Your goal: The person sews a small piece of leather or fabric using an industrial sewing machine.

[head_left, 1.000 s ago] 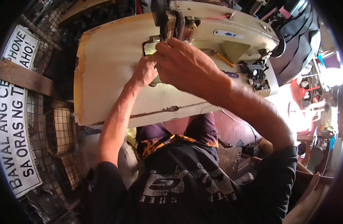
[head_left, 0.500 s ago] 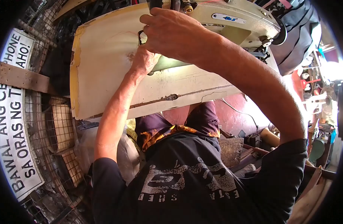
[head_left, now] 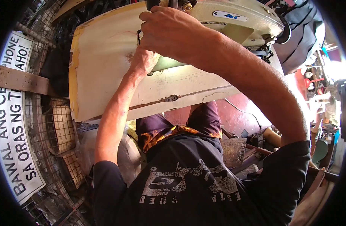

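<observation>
A cream sewing machine [head_left: 240, 16] stands on a worn white worktable [head_left: 101, 71]. At its needle end, my right hand [head_left: 167, 32] is bent over with curled fingers, close to the dark upright parts of the machine head. Just below it, my left hand [head_left: 143, 62] reaches up, its fingertips tucked behind the right hand. Both hands look closed, but whatever they grip is hidden. A small dark-edged piece [head_left: 139, 36] shows at the left side of my right hand; its kind cannot be made out. Lamp light falls on the machine bed [head_left: 167, 64] beside the hands.
The table's front edge [head_left: 171, 98] is chipped. A wire mesh with a lettered sign [head_left: 20, 150] stands at the left. Dark folded material [head_left: 301, 35] lies beyond the machine's handwheel [head_left: 284, 30]. A thin cord [head_left: 242, 113] hangs below the table at the right.
Both hands stay together at the needle end with nearly the same pose. The view has shifted slightly, and the right hand's fingers have moved a little.
</observation>
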Demonstrator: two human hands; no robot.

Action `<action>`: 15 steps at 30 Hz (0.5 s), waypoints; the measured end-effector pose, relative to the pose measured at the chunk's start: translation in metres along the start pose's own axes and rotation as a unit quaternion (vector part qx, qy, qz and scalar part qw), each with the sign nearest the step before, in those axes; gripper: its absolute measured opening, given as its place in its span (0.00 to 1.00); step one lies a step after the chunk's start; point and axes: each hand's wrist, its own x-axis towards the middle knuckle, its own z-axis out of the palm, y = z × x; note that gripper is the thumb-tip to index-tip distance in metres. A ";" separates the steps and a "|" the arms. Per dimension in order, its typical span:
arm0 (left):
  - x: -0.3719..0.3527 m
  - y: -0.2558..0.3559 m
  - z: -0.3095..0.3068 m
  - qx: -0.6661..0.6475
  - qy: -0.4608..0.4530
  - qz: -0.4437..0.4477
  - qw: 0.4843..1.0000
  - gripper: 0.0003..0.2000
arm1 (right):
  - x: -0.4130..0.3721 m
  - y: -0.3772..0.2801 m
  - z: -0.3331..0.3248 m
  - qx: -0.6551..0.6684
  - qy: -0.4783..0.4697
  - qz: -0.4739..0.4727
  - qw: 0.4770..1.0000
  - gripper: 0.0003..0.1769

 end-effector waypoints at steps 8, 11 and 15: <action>0.006 0.008 -0.010 -0.196 -0.018 -0.099 0.975 0.08 | 0.006 0.004 0.009 0.024 -0.003 -0.037 0.999 0.06; 0.002 0.005 -0.008 -0.165 -0.003 -0.024 0.986 0.08 | 0.003 0.002 0.004 0.018 -0.016 -0.041 0.999 0.06; -0.002 -0.001 -0.002 -0.157 -0.006 -0.017 0.987 0.08 | 0.004 0.000 0.000 0.009 -0.048 -0.037 0.998 0.07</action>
